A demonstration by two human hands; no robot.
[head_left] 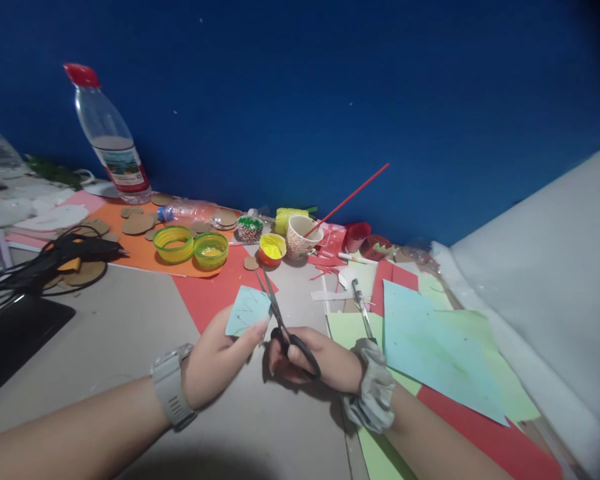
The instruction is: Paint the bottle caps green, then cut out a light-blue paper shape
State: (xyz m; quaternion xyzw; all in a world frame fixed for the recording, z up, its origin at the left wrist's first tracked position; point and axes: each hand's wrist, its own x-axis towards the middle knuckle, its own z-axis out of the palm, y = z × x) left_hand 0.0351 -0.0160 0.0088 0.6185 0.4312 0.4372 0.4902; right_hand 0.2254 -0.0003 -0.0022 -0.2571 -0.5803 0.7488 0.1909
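Up at the back, a big blue wall (300, 100) is standing behind everything. Below it, a grey table (130, 347) is holding lots of paper and little cups. On the right side, a big light-blue sheet (430, 340) is lying over green and red paper. Far over on the left, a clear plastic bottle (105, 123) with a red cap is standing up. Its label (123, 167) is showing a blue and green picture, but the words are looking too small to read.

Near the middle, the left hand (213, 357) is pinching a small light-blue paper piece (247, 310). The right hand (320, 353) is gripping the black handles of the scissors (277, 313), and the two blades are pointing away, a little bit apart. The paper piece is sitting just beside the blades, in front of the small cups.

So the piece is already lying apart from the big sheet. Dark zigzag lines (250, 308) are running across it, and no cut is showing along them, so that part is looking undone. Those lines are not making any word that can be read. Thin red paper scraps (325, 270) are lying behind the right hand.
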